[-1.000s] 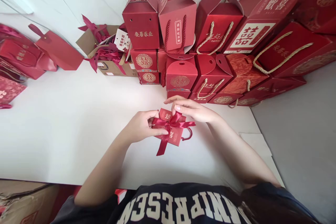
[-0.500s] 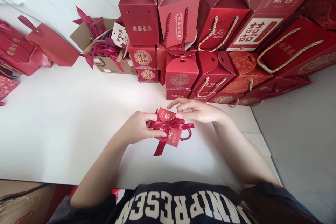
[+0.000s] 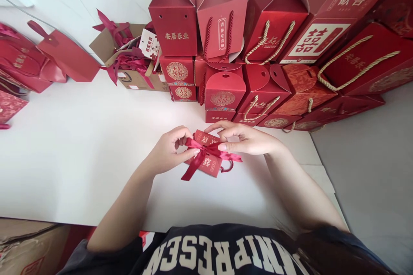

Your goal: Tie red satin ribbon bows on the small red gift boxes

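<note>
A small red gift box (image 3: 211, 164) with gold characters sits on the white table (image 3: 80, 154) right in front of me. A dark red satin ribbon (image 3: 193, 166) is tied across it in a bow, one tail trailing down to the left. My left hand (image 3: 171, 150) pinches the bow's left loop between thumb and fingers. My right hand (image 3: 245, 139) pinches the ribbon on the right side, thumb pressed on it. A thin cord handle (image 3: 229, 166) sticks out at the box's right edge.
Several red gift boxes (image 3: 222, 94) and rope-handled bags (image 3: 348, 64) are stacked along the back. A brown carton (image 3: 135, 79) stuffed with ribbons stands at back left, and red pouches (image 3: 19, 66) lie far left. A cardboard box (image 3: 29, 247) sits below the table's near edge.
Both hands have closed in on the bow, and the box has shifted slightly away from me. The ribbon tail swung further left.
</note>
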Available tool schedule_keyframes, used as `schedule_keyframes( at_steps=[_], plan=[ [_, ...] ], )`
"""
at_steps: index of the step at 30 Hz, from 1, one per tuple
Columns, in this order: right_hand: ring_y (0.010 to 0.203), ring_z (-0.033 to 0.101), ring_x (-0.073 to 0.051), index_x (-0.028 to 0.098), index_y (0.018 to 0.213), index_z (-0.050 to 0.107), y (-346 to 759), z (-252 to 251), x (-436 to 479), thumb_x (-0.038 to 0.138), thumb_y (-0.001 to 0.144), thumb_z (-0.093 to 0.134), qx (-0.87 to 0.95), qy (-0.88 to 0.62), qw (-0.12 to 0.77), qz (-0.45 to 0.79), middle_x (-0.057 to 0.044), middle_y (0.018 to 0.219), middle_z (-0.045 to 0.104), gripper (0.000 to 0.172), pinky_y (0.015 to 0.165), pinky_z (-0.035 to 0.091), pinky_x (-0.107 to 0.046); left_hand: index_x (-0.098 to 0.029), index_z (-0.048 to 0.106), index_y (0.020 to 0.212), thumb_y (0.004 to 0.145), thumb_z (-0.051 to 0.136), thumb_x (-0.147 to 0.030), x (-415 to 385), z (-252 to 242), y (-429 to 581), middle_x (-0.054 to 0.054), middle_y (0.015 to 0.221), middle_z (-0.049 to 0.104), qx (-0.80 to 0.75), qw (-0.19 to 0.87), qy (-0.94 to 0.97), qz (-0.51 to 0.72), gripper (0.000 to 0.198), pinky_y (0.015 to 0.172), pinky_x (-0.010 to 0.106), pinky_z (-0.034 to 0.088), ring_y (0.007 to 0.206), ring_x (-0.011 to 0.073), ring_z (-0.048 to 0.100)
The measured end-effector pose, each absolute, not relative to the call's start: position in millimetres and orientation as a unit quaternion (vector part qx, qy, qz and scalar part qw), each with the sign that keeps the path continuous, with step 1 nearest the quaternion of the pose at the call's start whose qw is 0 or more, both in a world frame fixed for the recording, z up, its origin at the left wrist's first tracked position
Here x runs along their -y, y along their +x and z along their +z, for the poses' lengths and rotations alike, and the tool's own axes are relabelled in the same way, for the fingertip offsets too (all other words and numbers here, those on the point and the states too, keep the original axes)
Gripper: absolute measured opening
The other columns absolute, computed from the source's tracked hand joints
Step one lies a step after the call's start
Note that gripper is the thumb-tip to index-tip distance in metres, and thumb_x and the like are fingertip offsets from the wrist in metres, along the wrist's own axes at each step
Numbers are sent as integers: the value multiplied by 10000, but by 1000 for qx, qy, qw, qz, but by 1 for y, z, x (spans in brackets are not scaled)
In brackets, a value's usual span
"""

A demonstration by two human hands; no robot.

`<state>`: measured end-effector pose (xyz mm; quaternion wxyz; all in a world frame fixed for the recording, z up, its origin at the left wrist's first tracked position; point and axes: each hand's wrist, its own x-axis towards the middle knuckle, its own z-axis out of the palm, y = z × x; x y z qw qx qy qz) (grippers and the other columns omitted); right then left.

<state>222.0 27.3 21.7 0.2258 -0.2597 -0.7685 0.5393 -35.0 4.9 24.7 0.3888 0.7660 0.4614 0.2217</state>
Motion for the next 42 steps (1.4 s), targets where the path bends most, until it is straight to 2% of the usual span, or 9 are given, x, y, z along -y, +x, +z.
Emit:
schedule_keyframes(
  at_steps=[3,8,13,23,27,29,33,39,42],
  plan=[
    [1235,513,-224,168,725,662,218,25,-23,346,897,629,761,-246,230,555,-80,1369,524,250,1060,371,-422,-206,575,1001,828,581,-210,-1,22,-28,37,1005,568,-435,352,774,299,174,867,307,430,951,169,543],
    [1281,485,-228,165,689,639,214,25,-21,338,908,617,741,-250,278,558,-79,1349,533,280,1068,359,-424,-222,675,866,829,652,-304,11,9,-9,65,1152,533,-479,307,755,327,93,1024,387,414,1150,221,514],
    [1232,517,-229,161,632,616,212,19,-24,383,922,587,708,-285,303,571,-76,1249,574,366,1029,384,-421,-233,693,841,790,698,-317,12,2,-4,62,1243,515,-489,302,758,309,98,1055,422,410,1229,246,476],
    [1063,558,-192,187,759,727,209,-9,-37,443,912,578,685,-317,293,587,-61,1106,611,334,952,423,-377,-211,668,850,762,716,-325,0,2,-15,72,1341,499,-418,445,762,215,151,1092,420,383,1298,283,451],
    [998,589,-192,181,977,706,218,2,-37,454,927,551,702,-308,255,589,-64,1064,662,319,885,456,-351,-237,571,1115,727,762,-329,-4,9,-24,82,1364,509,-383,529,728,207,443,1007,397,459,1179,252,563],
    [970,600,-190,190,1045,674,224,9,-35,476,929,536,705,-335,234,579,-50,1054,670,338,871,458,-345,-250,510,1217,732,762,-328,-5,13,-29,90,1378,506,-380,537,722,212,552,1024,412,443,1182,248,565],
    [946,600,-196,208,1022,646,230,23,-29,518,939,489,719,-402,212,526,-30,1002,663,357,877,449,-354,-227,557,1134,796,690,-314,-9,15,-36,100,1349,532,-385,495,736,257,373,1107,471,345,1303,270,467],
    [1202,512,-229,200,930,631,226,29,-24,417,901,592,768,-316,219,512,-75,1195,589,222,991,410,-371,-216,604,1031,834,627,-289,-12,8,-37,94,1287,566,-390,486,734,272,211,1068,426,396,1282,250,485],
    [1189,528,-222,210,947,605,223,22,-25,310,889,603,776,-326,223,491,-61,1167,606,115,995,416,-388,-212,607,1004,850,572,-242,-15,2,-37,73,1226,597,-422,483,715,279,161,1041,395,414,1230,222,523]
  ],
)
